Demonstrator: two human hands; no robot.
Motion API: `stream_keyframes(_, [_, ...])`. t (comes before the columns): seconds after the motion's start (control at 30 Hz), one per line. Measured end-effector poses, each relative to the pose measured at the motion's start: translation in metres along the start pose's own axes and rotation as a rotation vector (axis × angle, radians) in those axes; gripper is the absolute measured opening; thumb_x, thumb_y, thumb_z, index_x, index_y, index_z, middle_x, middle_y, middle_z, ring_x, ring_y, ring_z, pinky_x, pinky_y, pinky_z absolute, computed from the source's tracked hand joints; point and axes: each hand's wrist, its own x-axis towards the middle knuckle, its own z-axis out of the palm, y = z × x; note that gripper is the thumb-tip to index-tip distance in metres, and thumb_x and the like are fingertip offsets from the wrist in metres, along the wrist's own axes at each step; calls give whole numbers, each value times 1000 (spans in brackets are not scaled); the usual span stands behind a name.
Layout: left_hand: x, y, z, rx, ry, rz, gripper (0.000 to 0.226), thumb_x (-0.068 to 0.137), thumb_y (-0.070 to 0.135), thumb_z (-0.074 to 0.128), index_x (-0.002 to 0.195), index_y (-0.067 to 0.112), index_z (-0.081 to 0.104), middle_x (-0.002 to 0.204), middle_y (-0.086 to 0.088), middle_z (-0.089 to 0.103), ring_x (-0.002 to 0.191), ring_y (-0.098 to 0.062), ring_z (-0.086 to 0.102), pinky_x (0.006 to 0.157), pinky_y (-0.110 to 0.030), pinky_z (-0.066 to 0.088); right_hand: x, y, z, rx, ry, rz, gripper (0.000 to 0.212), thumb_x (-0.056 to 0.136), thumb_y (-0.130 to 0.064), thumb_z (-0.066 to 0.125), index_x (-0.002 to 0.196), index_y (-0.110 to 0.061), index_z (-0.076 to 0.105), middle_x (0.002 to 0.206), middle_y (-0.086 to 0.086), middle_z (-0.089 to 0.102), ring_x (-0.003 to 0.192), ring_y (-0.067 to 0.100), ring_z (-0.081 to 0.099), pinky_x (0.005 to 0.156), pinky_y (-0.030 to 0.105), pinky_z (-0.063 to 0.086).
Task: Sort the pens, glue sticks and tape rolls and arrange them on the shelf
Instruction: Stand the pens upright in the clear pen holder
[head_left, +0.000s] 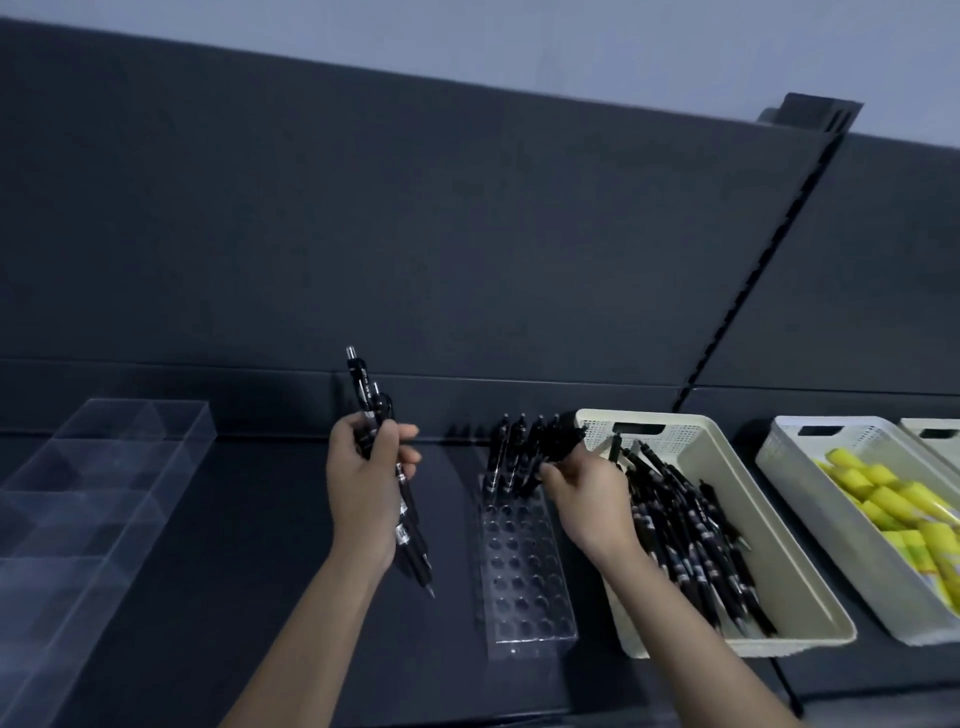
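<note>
Shelf (260, 519) first, dark and wide, with the cream basket (737, 457) of loose pens (691, 535) at right and the clear pen rack (519, 571) just beside it. Right hand (587, 493) is up at the rack's far rows, fingers pinching one black pen (558, 441), blurred, roughly upright, beside the standing pens (511, 447). Left hand (363, 478) hovers left of the rack, fingers wrapped round a spare bundle (410, 519), tips down. Empty holes lie nearer the person than the right hand, so I'd say that hand slots next.

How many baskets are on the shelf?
3. Cream basket of pens by the right hand; white basket of yellow glue sticks beside it; third basket cut off at right edge, more possibly beyond.
</note>
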Motion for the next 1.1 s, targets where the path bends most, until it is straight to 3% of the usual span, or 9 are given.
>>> stream_keyframes(0.1, [2, -1, -3, 40, -34, -11, 5, 97, 13, 51, 96, 17, 54, 79, 7, 73, 60, -4, 60, 54, -17, 49, 4, -8, 3, -151, -57, -39, 25, 91, -20, 59, 71, -9, 51, 63, 3, 55, 61, 22, 53, 54, 29, 34])
stream_keyframes(0.27, [3, -4, -9, 103, -90, -29, 8, 95, 15, 52, 93, 15, 60, 79, 9, 73, 65, -2, 65, 56, -16, 50, 4, -17, 10, -304, -156, -8, 23, 89, -22, 61, 75, -3, 61, 76, 16, 66, 74, 33, 62, 64, 36, 49])
stream_keyframes(0.5, [3, -2, -12, 122, -169, -38, 8, 97, 15, 51, 94, 16, 58, 88, 9, 73, 72, -8, 69, 60, -16, 53, 3, -18, 13, -334, -168, -1, 23, 89, -23, 61, 79, -2, 63, 83, 18, 68, 81, 34, 64, 68, 34, 49])
stream_keyframes(0.67, [-2, 5, -10, 144, -222, -5, 10, 97, 15, 51, 95, 19, 59, 89, 9, 74, 75, -9, 70, 60, -15, 52, -3, -17, 5, -288, -176, 51, 18, 86, -17, 64, 78, -2, 66, 78, 13, 68, 74, 28, 64, 66, 31, 52])
stream_keyframes(0.77, [-4, 7, -12, 236, -307, 36, 8, 96, 23, 53, 97, 28, 59, 82, 9, 73, 73, -5, 68, 63, -15, 51, -15, -17, -6, -137, -40, 117, 3, 82, -10, 69, 81, -13, 70, 71, -4, 63, 61, 6, 58, 52, 5, 42])
stream_keyframes(0.8, [-5, 7, -11, 269, -337, 40, 8, 95, 24, 54, 98, 30, 58, 79, 7, 73, 71, -4, 67, 63, -14, 50, -19, -21, -9, -61, -21, 126, 6, 81, -9, 71, 83, -14, 70, 72, -7, 63, 62, 3, 58, 52, 3, 40])
stream_keyframes(0.93, [-16, 9, 0, 275, -475, 57, 10, 95, 15, 55, 94, 24, 60, 74, -1, 71, 67, -6, 67, 60, -12, 49, -33, -51, -13, 518, -143, 189, 7, 82, -6, 71, 87, -11, 71, 76, 1, 71, 67, 10, 67, 61, 21, 54])
stream_keyframes(1.1, [-33, 6, 16, 322, -573, 76, 15, 94, 9, 56, 89, 22, 59, 76, 14, 69, 67, -3, 65, 61, -15, 51, -38, -69, -15, 807, -249, 166, 14, 87, -3, 64, 86, 12, 64, 74, 18, 64, 66, 23, 62, 68, 35, 56])
